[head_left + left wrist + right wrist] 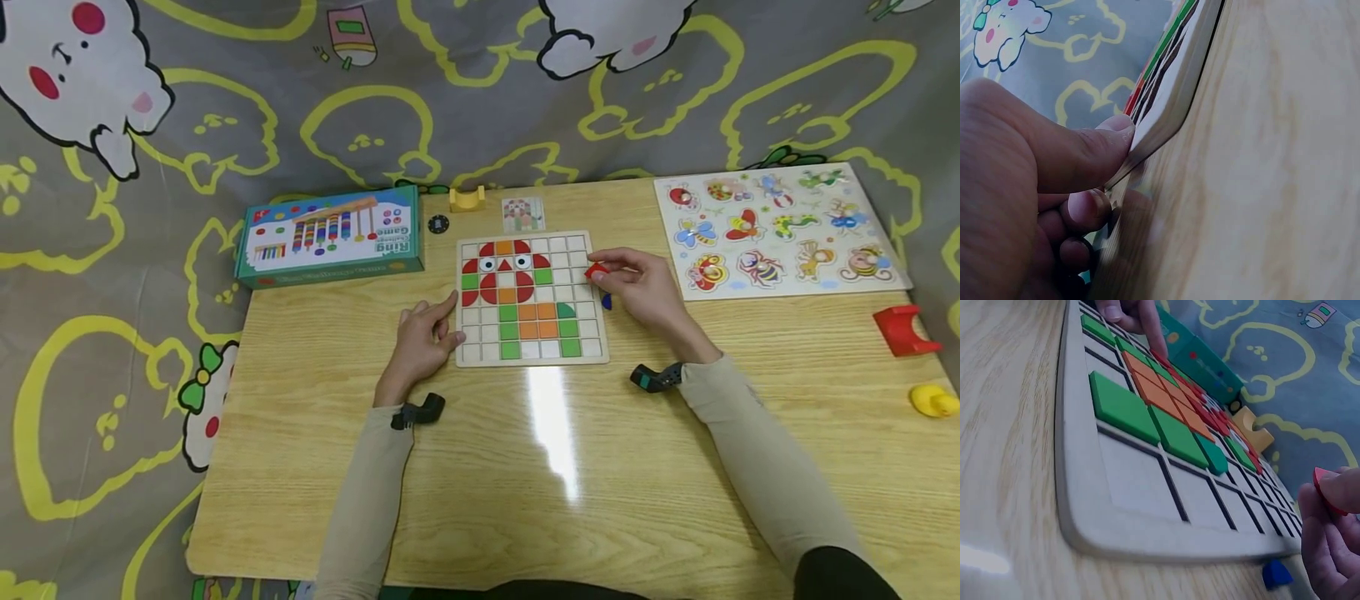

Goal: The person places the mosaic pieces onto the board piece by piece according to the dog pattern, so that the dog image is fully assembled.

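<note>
A square wooden grid board (602,348) lies on the table, partly filled with red, green, orange and white tiles, including two eye tiles. My left hand (420,340) rests against its left edge, thumb and index finger spread along it and the other fingers bent. In the left wrist view, the thumb (1094,150) touches the board's edge near a corner. Just past the board's right edge, my right hand (643,287) pinches a small red tile (1319,480) between thumb and fingers. Below that hand, a blue tile (607,302) lies on the table beside the board.
Behind the board lie a picture card (522,214), a yellow arched block (467,199) and a black disc (438,224). A ring game box (330,233) stands back left. Rightward are an insect puzzle board (783,233), a red arched block (900,330) and a yellow duck (933,401).
</note>
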`<state>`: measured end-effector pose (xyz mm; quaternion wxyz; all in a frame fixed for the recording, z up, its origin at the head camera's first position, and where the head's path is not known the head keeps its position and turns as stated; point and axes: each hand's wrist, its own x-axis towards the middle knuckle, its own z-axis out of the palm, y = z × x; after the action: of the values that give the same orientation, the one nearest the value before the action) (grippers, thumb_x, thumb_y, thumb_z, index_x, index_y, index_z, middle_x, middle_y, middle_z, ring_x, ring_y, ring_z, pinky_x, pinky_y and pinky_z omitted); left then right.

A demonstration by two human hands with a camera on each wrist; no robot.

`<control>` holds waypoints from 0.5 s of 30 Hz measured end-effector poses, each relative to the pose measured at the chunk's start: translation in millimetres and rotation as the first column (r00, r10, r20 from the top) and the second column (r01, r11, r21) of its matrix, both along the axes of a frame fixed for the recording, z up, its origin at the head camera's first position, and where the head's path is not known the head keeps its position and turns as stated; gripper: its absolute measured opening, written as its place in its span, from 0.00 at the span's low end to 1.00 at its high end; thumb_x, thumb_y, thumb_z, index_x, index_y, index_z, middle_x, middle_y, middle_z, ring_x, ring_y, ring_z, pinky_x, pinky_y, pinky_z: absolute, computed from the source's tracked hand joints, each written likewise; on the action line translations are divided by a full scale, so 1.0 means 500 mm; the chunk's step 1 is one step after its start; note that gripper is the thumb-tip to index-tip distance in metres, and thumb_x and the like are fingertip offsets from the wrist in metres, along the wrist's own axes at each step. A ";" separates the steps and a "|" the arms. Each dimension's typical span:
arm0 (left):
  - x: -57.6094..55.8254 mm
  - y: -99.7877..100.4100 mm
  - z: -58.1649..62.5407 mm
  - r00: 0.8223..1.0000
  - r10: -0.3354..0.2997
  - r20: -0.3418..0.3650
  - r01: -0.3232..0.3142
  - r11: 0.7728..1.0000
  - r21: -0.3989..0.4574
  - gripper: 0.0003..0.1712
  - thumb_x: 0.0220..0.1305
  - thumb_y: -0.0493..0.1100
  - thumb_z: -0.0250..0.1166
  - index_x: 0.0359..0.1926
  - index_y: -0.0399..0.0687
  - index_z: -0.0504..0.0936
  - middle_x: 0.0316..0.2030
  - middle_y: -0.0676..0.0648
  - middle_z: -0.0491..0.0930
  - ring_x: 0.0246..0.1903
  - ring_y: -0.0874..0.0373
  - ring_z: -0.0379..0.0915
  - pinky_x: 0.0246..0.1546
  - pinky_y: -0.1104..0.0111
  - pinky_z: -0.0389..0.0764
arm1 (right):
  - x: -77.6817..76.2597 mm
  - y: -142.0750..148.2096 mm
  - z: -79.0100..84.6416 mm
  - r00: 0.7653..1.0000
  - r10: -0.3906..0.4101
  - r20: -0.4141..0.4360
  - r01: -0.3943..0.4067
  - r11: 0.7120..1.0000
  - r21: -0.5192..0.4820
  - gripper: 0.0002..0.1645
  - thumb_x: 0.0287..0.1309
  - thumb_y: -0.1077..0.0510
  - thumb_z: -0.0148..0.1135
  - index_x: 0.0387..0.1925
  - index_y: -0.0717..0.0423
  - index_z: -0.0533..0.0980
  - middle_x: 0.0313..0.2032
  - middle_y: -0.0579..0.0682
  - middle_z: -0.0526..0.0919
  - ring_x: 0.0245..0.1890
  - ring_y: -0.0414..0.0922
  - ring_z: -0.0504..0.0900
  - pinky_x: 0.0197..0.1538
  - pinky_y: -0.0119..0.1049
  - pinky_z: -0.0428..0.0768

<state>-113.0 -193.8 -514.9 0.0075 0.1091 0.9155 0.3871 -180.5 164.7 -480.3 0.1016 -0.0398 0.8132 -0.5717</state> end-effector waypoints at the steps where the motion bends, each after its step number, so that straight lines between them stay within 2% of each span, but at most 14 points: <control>1: 0.000 0.000 0.000 1.000 -0.001 -0.002 0.001 1.000 0.004 0.39 0.60 0.44 0.70 0.71 0.50 0.68 0.21 0.53 0.70 0.27 0.57 0.57 0.39 0.64 0.52 | -0.002 -0.005 -0.001 1.000 0.004 -0.002 -0.004 1.000 -0.003 0.23 0.61 0.50 0.66 0.57 0.54 0.80 0.47 0.51 0.84 0.42 0.43 0.85 0.43 0.27 0.79; 7: -0.001 -0.001 -0.003 1.000 0.001 -0.014 0.000 1.000 0.007 0.39 0.59 0.44 0.70 0.71 0.49 0.68 0.21 0.53 0.69 0.27 0.58 0.56 0.39 0.64 0.52 | -0.013 -0.033 -0.004 1.000 0.000 -0.016 0.000 1.000 -0.003 0.23 0.59 0.47 0.68 0.52 0.53 0.82 0.45 0.52 0.86 0.40 0.42 0.84 0.41 0.27 0.78; 12: 0.000 -0.001 -0.001 1.000 -0.003 -0.019 0.003 1.000 0.013 0.39 0.59 0.44 0.70 0.71 0.49 0.68 0.21 0.53 0.69 0.27 0.57 0.56 0.39 0.64 0.51 | -0.019 -0.049 -0.009 1.000 0.019 -0.008 -0.019 0.999 -0.041 0.21 0.57 0.53 0.71 0.51 0.55 0.82 0.45 0.55 0.87 0.39 0.41 0.86 0.40 0.28 0.79; 15: -0.001 -0.001 0.000 1.000 -0.001 -0.017 0.002 1.000 0.013 0.39 0.59 0.44 0.70 0.71 0.49 0.68 0.21 0.53 0.69 0.27 0.57 0.56 0.39 0.63 0.52 | -0.022 -0.056 -0.014 0.998 0.050 -0.046 -0.050 0.999 0.002 0.18 0.55 0.54 0.72 0.47 0.54 0.83 0.42 0.55 0.87 0.36 0.41 0.87 0.36 0.28 0.80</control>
<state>-113.2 -194.5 -515.1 -0.0009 0.1132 0.9130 0.3919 -191.5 136.5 -487.1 0.0972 -0.0733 0.8144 -0.5674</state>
